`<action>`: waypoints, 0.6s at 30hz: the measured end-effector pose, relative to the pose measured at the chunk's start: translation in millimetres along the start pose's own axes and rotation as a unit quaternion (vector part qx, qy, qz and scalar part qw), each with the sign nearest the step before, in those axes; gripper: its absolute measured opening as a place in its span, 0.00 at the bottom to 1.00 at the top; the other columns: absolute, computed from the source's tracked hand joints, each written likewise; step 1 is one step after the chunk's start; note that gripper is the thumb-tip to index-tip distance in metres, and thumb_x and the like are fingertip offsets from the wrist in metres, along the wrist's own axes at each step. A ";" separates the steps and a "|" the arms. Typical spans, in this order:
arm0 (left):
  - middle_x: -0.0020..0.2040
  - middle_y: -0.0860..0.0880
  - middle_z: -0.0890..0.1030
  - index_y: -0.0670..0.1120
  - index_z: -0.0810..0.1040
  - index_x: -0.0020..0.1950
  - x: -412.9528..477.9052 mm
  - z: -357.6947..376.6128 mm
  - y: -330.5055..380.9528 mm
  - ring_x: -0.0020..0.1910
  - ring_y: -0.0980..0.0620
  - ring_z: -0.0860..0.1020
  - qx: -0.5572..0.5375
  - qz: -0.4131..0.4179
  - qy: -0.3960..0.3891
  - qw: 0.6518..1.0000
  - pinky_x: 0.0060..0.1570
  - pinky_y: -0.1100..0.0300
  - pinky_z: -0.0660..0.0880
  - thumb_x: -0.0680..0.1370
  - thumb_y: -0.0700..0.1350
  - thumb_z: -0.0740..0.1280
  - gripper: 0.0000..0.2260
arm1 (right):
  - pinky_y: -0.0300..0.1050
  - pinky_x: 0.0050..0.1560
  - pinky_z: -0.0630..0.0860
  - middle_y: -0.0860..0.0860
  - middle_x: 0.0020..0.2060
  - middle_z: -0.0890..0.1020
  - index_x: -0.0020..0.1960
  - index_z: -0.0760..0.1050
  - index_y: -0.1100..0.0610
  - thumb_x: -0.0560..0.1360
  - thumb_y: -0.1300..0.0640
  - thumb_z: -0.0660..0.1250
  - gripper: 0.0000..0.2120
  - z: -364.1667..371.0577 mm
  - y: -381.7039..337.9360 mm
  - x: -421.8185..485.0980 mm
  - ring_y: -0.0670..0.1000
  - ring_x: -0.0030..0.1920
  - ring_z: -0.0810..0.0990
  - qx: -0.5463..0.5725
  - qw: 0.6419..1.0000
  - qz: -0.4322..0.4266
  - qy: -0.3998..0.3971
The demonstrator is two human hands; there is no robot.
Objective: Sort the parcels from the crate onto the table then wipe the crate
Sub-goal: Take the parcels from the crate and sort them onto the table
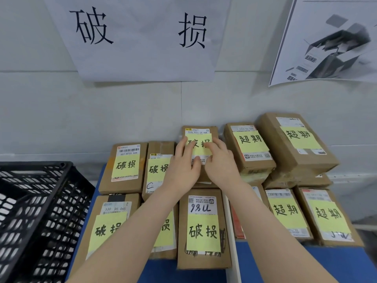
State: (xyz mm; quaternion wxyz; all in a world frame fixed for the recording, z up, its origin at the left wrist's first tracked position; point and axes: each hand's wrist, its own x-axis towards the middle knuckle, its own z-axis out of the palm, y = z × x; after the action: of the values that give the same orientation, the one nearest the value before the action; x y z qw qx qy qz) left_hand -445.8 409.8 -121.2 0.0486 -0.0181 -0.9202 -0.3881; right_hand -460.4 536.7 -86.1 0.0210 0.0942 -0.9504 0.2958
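Both my hands lie on a brown cardboard parcel [201, 132] with a yellow note, standing against the wall at the back of the blue table [265, 262]. My left hand [182, 166] rests flat on its left part with straight fingers. My right hand [219, 163] presses on its right part, fingers slightly bent over the note. The black plastic crate [34, 211] stands at the left, apart from the hands; nothing shows inside it. Several more parcels with yellow notes lie in rows around this one.
A white strip [230, 231] divides the table into a left group and a right group [285, 213] of parcels, the right one stacked two high at the back [293, 139]. Paper signs [142, 37] hang on the wall behind. Bare blue table shows at the front right.
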 end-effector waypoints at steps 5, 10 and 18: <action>0.78 0.59 0.45 0.53 0.56 0.77 -0.9 -7.5 8.2 0.54 0.55 0.77 0.013 -0.017 -0.036 0.999 0.52 0.55 0.73 0.82 0.51 0.54 0.23 | 0.48 0.70 0.62 0.51 0.74 0.61 0.71 0.66 0.57 0.76 0.65 0.58 0.24 -1.8 -1.6 -0.7 0.53 0.71 0.65 0.029 0.999 0.017 -0.025; 0.79 0.53 0.43 0.51 0.51 0.79 -1.4 -13.8 14.8 0.73 0.45 0.62 0.054 -0.008 -0.065 0.996 0.68 0.51 0.64 0.82 0.51 0.52 0.25 | 0.44 0.70 0.60 0.51 0.77 0.56 0.73 0.65 0.58 0.79 0.66 0.55 0.23 -13.2 -3.9 -6.3 0.53 0.73 0.62 0.044 0.998 0.015 -0.047; 0.79 0.47 0.48 0.51 0.49 0.79 -43.1 -70.4 41.0 0.76 0.42 0.55 0.125 0.030 0.014 0.992 0.70 0.45 0.61 0.82 0.49 0.53 0.26 | 0.53 0.71 0.63 0.53 0.72 0.67 0.72 0.66 0.55 0.77 0.65 0.56 0.23 -27.3 -44.6 -45.1 0.56 0.72 0.63 0.004 0.995 -0.090 0.043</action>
State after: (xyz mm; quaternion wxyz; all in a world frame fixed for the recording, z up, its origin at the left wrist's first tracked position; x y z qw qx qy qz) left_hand -394.7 388.2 -47.6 0.0748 -0.0341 -0.9598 -0.2683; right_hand -408.1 523.7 -43.0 0.0879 0.1666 -0.9350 0.3004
